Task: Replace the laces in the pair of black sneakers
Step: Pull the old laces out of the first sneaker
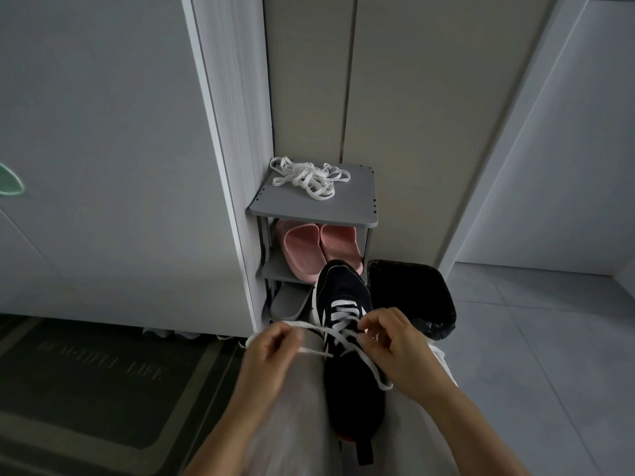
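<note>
Seen from the wearer's own head: two forearms (457,417), bare as far as the bottom edge, with no sleeve on either. They end in the left hand (271,348), softened by blur, and the right hand (395,345), seen more sharply. Loose, plain trousers (295,424) cover both legs; in the dim light they look pale grey, perhaps beige, with soft folds.

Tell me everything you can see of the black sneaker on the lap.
The sneaker is black, with what looks like a fabric upper, a thin white edge along the sole, a red patch and a black pull loop at the heel. It rests on the person's light trousers, toe pointing away toward the shoe rack. A flat white lace crosses the eyelets nearest the toe, unfinished; the left hand and right hand each pinch a strand of it.
</note>
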